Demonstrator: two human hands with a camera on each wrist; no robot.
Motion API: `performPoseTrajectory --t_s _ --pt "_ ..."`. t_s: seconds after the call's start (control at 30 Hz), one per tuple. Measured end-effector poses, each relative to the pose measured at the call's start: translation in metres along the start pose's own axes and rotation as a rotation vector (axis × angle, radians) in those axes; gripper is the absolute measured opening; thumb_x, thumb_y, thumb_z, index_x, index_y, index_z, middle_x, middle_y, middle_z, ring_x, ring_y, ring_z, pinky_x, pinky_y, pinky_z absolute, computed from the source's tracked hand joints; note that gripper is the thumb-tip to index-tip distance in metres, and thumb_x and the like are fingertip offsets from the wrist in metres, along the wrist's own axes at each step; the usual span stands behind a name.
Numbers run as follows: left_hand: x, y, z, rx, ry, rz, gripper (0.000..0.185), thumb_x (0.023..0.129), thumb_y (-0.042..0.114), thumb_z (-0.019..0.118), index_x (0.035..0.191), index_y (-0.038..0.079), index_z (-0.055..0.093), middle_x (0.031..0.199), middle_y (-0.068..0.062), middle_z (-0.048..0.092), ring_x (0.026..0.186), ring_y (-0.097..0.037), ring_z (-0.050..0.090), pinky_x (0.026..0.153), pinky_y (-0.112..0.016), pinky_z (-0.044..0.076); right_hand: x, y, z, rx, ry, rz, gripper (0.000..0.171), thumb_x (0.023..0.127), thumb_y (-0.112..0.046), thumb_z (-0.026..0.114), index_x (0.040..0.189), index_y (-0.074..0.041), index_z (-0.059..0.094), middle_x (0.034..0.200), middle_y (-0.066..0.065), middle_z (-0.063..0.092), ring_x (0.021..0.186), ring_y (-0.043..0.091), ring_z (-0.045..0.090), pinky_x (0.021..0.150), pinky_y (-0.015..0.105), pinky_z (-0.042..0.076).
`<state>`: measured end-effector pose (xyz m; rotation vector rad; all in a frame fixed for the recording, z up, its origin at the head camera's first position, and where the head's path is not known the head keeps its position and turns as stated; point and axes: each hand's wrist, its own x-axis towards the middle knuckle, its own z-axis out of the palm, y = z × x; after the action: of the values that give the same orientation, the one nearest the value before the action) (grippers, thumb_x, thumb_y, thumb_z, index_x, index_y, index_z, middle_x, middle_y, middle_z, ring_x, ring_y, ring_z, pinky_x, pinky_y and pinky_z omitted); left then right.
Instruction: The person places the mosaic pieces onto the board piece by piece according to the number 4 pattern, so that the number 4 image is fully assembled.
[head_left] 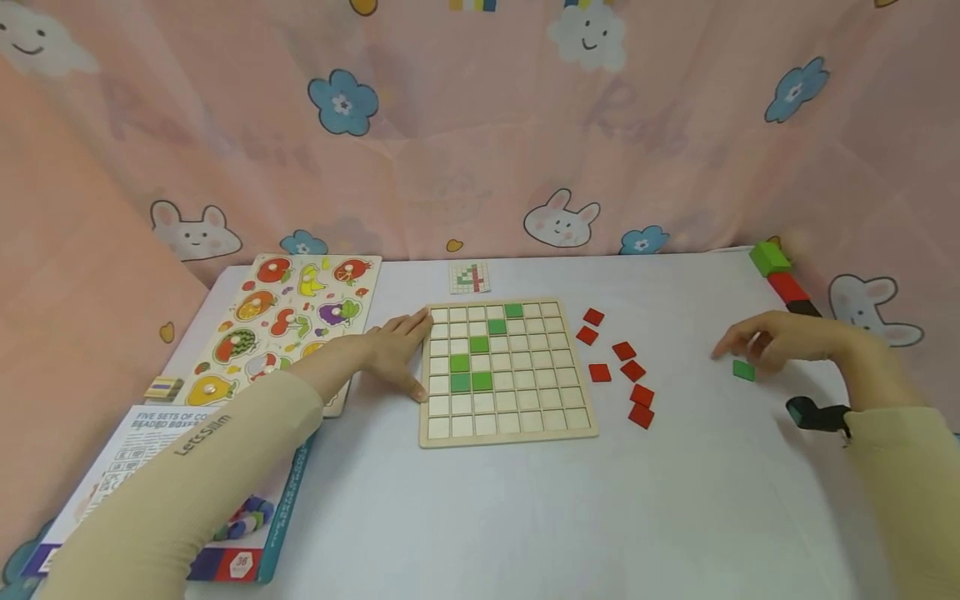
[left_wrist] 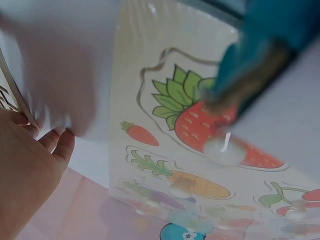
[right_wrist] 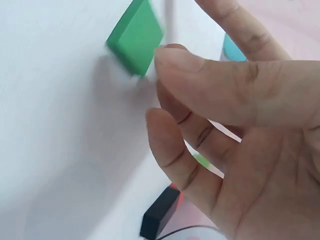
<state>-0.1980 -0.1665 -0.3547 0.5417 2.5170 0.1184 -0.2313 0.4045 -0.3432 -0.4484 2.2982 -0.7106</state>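
on the white surface (head_left: 480,517), the left hand (head_left: 393,350) lay flat with straight fingers against the left edge of the grid board (head_left: 507,429). some green tiles sat in the board. the right hand (head_left: 780,340) hovered just over a loose green tile (head_left: 744,370), fingers bent a little and holding nothing. red tiles (head_left: 621,367) lay between board and tile.

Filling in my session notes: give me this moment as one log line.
left hand: flat against grid board edge | right hand: over green tile, not gripping | red tiles: loose beside board
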Motion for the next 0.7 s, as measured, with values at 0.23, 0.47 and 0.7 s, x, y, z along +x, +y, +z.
performPoseTrajectory --t_s 0.23,0.47,0.7 --pt "0.001 0.000 0.000 0.006 0.006 0.000 0.127 0.076 0.058 0.077 0.159 0.004 -0.003 0.168 -0.015 -0.011 0.154 -0.045 0.004 0.119 -0.070 0.018 0.000 0.018 0.006 -0.002 0.071 -0.062 0.032 0.075 0.004 0.068 0.105 -0.006 0.072 0.091 0.005 0.051 0.081 0.017 0.047 0.064 0.025 0.042" --pt "0.000 -0.002 0.001 0.009 0.002 -0.006 0.127 0.077 0.057 0.077 0.159 0.004 -0.003 0.168 -0.016 -0.011 0.154 -0.045 0.004 0.119 -0.069 0.018 0.012 0.010 0.015 -0.144 0.235 0.042 0.025 0.078 -0.015 0.081 0.099 -0.012 0.069 0.095 0.004 0.058 0.088 0.013 0.049 0.069 0.025 0.044" --pt "0.001 -0.001 0.001 0.009 0.010 0.003 0.127 0.076 0.057 0.077 0.159 0.004 -0.003 0.168 -0.015 -0.012 0.154 -0.045 0.004 0.119 -0.070 0.018 0.027 -0.010 0.015 -0.203 0.360 0.076 0.017 0.084 -0.022 0.077 0.090 -0.010 0.067 0.090 0.002 0.067 0.081 0.012 0.053 0.068 0.024 0.047"
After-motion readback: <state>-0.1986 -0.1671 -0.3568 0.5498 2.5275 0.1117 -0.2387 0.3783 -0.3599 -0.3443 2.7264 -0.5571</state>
